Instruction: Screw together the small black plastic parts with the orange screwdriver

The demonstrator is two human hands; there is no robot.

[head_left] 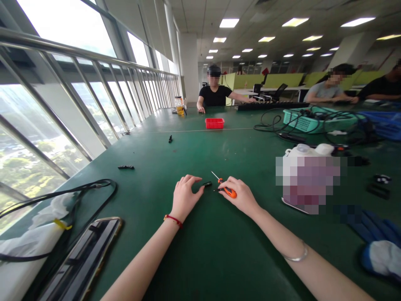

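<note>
My right hand (239, 196) is closed round an orange-handled screwdriver (231, 192), whose thin metal shaft points up and away to the left. At its fingertips shows a small dark piece (218, 190), too small to name. My left hand (185, 194) has thumb and forefinger spread apart. Just by its thumb tip lies a small black part (207, 184); whether the thumb touches it I cannot tell. Both hands are low over the green table (200, 251), a short gap between them. A red band is on the left wrist, a silver bangle on the right forearm.
A red tray (214, 123) sits ahead. Small black pieces (126, 167) lie at left, near a phone (84, 255) and cables (106, 184). To the right are a white container (308, 150), a teal basket (326, 121) and blue gloves (372, 228). A person (214, 94) sits opposite.
</note>
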